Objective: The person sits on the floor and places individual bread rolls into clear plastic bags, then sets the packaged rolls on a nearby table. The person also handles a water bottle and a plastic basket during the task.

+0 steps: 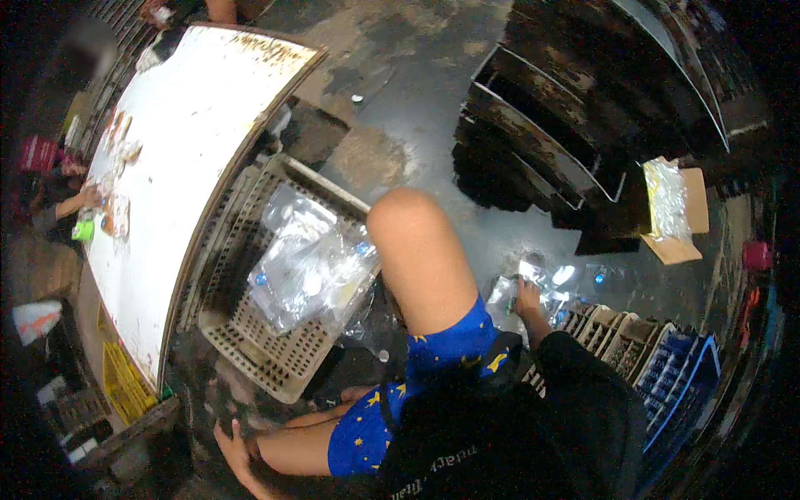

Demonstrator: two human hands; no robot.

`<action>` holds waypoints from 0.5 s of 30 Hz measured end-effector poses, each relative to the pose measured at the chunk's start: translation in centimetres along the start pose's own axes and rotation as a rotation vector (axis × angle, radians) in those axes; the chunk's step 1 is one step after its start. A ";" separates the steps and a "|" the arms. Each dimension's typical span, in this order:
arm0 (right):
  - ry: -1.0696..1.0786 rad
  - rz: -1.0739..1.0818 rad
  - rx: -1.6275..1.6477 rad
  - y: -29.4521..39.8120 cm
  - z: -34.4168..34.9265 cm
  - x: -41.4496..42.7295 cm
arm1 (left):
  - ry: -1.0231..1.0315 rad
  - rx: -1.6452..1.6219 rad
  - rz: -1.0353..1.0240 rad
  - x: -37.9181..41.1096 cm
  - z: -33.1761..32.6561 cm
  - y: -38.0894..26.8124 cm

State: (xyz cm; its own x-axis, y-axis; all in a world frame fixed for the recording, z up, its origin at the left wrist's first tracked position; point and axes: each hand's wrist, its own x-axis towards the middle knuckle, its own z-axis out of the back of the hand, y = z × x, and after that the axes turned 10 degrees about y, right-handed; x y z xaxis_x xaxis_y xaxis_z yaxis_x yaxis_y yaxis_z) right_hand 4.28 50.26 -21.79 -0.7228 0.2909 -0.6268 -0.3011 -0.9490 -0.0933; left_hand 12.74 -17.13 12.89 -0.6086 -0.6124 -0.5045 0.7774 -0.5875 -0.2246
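My left hand (234,449) rests at my bent knee with nothing in it, thumb and fingers apart. Out to the right, my right hand (528,296) reaches down to clear plastic bags (562,275) lying on the floor. Its fingers touch the plastic, but whether they grip it is hard to see. Between my legs and the table, a beige perforated plastic crate (284,392) holds a loose pile of clear plastic packaging (306,269) with small blue marks on it. My other knee is right by the crate's edge.
A white-topped table (206,125) stands at left, with another person's hand (90,197) over small items at its far side. Beige crates (615,337) and a blue crate (672,362) are beside my right arm. An opened cardboard box (694,200) holds plastic packaging. Dark racks (544,119) stand ahead.
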 end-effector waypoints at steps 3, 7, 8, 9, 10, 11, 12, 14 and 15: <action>0.117 0.026 0.034 -0.5 1.1 -0.3 | -0.175 -0.103 0.135 -3.1 -1.5 2.3; 0.359 -0.172 0.011 -1.6 1.2 0.2 | -0.350 -0.243 0.225 -4.9 -3.9 2.7; 0.364 -0.100 -0.036 -1.5 1.7 -0.3 | -0.420 -0.210 0.208 -5.0 -4.4 2.7; 0.367 0.010 -0.108 0.3 3.7 -0.6 | -0.512 -0.176 0.235 -6.6 -5.2 3.6; 0.183 0.301 0.018 -3.4 1.1 1.1 | -0.564 -0.149 0.209 -6.1 -5.2 3.4; 0.023 0.643 0.042 -6.6 -1.6 4.1 | -0.609 -0.163 0.240 -7.3 -5.7 4.1; 0.231 0.537 0.145 -3.2 1.6 3.7 | -0.683 -0.141 0.234 -7.8 -6.0 3.1; 0.213 0.486 0.146 -0.8 8.9 5.0 | -0.772 -0.202 0.275 -8.7 -6.8 2.0; 0.010 0.565 0.095 -0.3 12.2 6.0 | -0.788 -0.205 0.309 -9.0 -7.0 1.9</action>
State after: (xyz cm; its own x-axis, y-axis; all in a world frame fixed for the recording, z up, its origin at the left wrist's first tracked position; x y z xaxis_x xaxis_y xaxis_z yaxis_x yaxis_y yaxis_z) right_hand -7.55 53.79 -16.14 -0.7819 -0.2599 -0.5666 0.0753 -0.9417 0.3280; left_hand 20.81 -9.05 11.17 -0.2392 -0.9609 0.1394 0.8930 -0.2741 -0.3569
